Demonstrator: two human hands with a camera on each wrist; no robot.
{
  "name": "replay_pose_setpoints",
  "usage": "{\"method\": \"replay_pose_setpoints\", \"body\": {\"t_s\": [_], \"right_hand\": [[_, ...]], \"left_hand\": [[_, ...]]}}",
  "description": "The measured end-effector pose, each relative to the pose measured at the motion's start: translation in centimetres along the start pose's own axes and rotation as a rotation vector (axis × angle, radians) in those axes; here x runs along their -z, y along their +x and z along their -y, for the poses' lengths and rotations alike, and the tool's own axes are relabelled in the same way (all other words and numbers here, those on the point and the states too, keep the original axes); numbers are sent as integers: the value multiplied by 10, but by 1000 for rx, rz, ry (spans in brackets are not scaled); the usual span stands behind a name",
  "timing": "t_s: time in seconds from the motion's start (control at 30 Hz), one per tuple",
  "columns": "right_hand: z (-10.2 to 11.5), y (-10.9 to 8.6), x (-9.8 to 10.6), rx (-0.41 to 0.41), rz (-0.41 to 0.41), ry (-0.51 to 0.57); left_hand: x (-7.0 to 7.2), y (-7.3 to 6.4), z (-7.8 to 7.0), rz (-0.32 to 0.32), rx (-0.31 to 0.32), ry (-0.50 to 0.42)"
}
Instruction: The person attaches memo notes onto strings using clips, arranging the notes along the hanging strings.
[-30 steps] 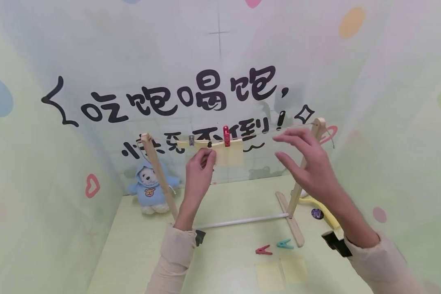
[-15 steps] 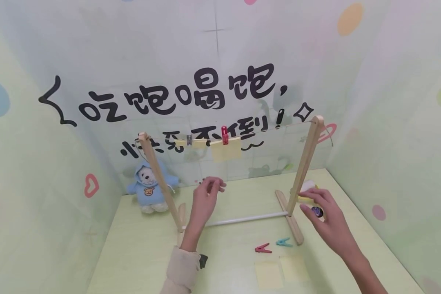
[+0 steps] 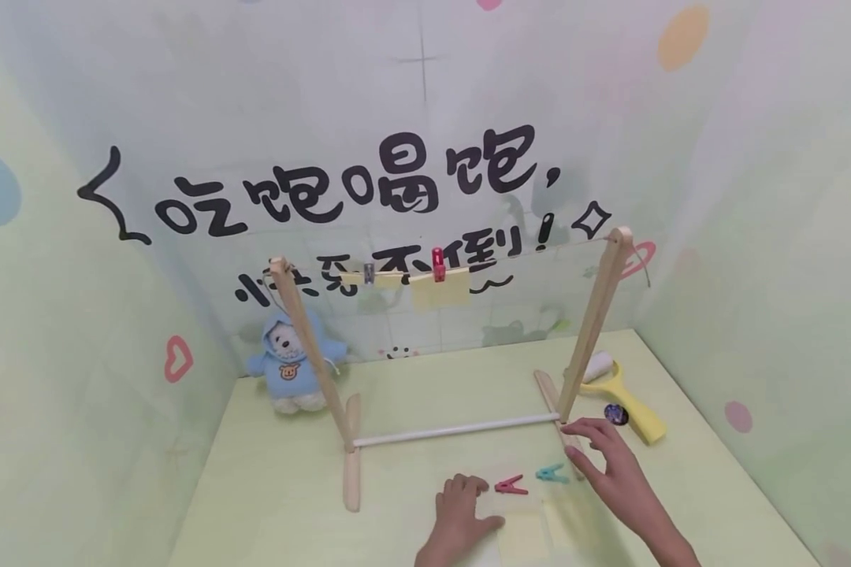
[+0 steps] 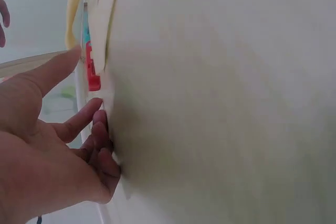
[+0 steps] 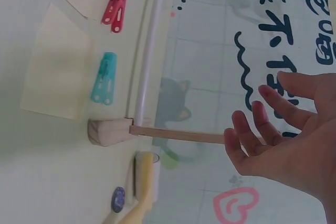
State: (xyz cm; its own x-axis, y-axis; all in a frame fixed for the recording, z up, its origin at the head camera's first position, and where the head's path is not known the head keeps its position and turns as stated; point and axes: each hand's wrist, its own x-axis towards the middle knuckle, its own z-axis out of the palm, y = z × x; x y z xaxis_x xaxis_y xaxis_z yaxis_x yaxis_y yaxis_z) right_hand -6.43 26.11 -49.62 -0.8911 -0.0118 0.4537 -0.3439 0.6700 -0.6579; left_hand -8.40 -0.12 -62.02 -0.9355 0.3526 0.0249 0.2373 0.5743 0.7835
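My left hand (image 3: 457,516) is low at the table's front, thumb and fingers spread at the left edge of a pale yellow paper square (image 3: 525,537). Its fingertips touch the tabletop in the left wrist view. A second yellow square (image 3: 574,521) lies right beside it. Just behind the papers lie a red clothespin (image 3: 512,485) and a teal clothespin (image 3: 553,473). My right hand (image 3: 617,476) hovers with loosely bent fingers, holding nothing, near the rack's right foot. On the string above, a red clothespin (image 3: 438,266) and a grey clothespin (image 3: 369,273) hold yellow papers (image 3: 440,293).
A wooden rack (image 3: 596,323) with a white crossbar (image 3: 461,429) stands across the table. Behind its left post sits a plush bear (image 3: 288,366) in blue. A yellow-handled lint roller (image 3: 634,405) and a dark round object (image 3: 616,414) lie right of the rack.
My left hand has left the hanging papers and come down to the front papers. My right hand has dropped from beside the string to low over the table. The hanging papers stay put.
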Motion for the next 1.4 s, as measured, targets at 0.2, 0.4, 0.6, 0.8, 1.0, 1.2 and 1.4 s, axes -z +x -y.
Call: {"method": "replay_pose_setpoints", "body": {"t_s": [0.2,0.4,0.6,0.8,1.0,1.2,1.4], "right_hand": [[-8,-8,-13,-28,55,-21],[-10,-7,-23,46,79,-10],[-23,-6,-36,119,90,-29],[-49,-6,-54,178,110,-2],[-117,-9,-91,272,178,-3],[-91,-13,-87,262,312,-212],[-65,-13,-79,202,385,-318]], "left_hand": [[-21,-6,3,-53,-18,115],[-23,-6,3,-33,-31,179],[-27,-7,5,-55,-41,234],[-28,-8,5,-71,-51,272],[-24,-9,8,-54,-49,260],[-19,-10,8,-9,-14,219],[-12,-8,1,21,-1,172]]}}
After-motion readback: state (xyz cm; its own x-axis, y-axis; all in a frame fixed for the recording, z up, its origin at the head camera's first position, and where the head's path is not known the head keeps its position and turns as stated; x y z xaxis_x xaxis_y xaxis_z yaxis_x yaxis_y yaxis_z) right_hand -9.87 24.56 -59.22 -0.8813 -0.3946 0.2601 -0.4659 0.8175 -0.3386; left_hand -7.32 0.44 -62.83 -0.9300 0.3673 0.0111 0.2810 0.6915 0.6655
